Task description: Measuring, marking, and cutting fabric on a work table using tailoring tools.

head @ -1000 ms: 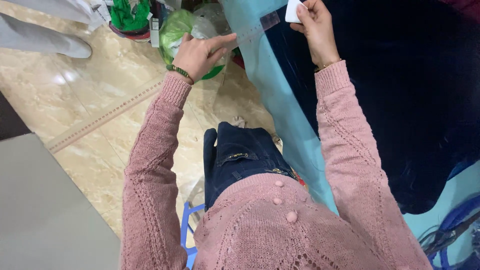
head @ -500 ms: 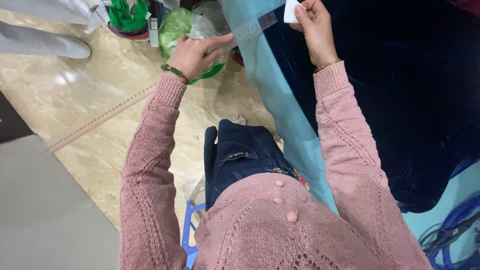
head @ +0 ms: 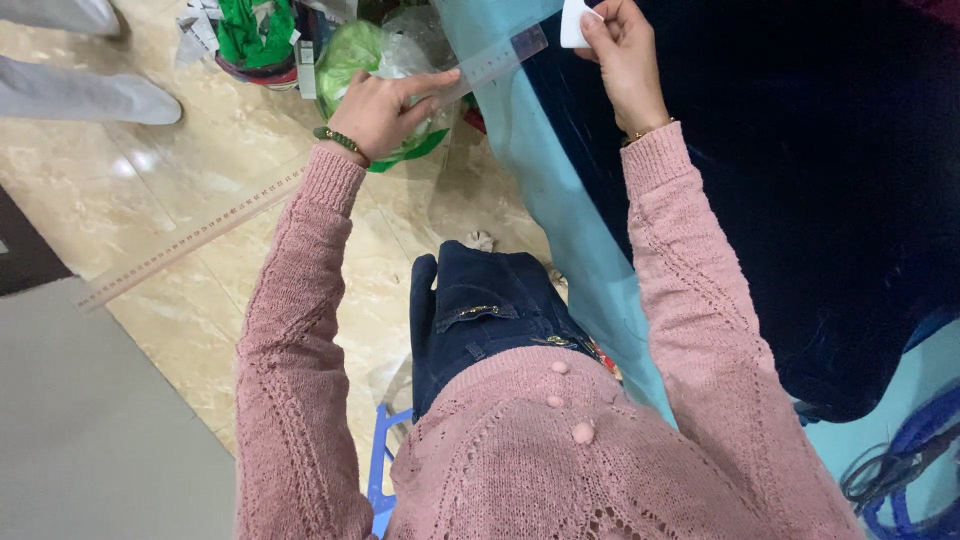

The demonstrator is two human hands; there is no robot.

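At the far edge of the table, where its pale turquoise surface meets the dark blue velvet cloth, a clear plastic ruler is held down by the left hand, whose fingers are stretched flat along its near end rather than closed about it. A small white piece of tailor's chalk is pinched in the right hand, the grip clamped on it between thumb and fingertips, just beside the ruler's far end and over the cloth's edge. Compared with the views of a second and half a second ago, very little is altered: the ruler is still laid at the same slant across the table edge, the left hand is kept pressed on it, and the chalk is held in the same spot, so the work is judged to be in a steady moment of aligning or marking and not in a shift of position. Whether the chalk touches the cloth cannot be told. On the marble floor a long wooden measuring stick is seen lying, and green plastic bags are set beyond the left hand.
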